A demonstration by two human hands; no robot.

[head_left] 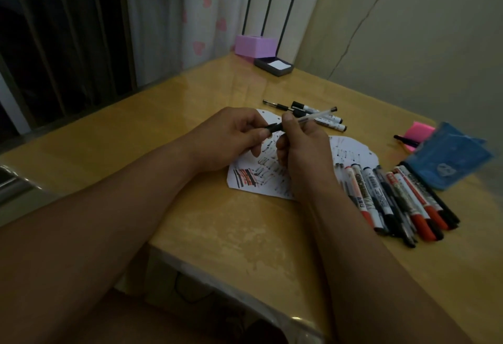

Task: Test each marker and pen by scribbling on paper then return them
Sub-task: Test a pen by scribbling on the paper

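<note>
My right hand grips a clear gel pen above the white scribbled paper. My left hand pinches the pen's black cap at the pen's near end; whether the cap is on the tip or just off it is hidden by my fingers. A fan of red and black markers lies right of the paper. A smaller group of pens and markers lies beyond the paper.
A blue pouch and pink sticky notes with a black pen sit at the right. A pink box and a dark tray with a white note stand at the far corner of the wooden table.
</note>
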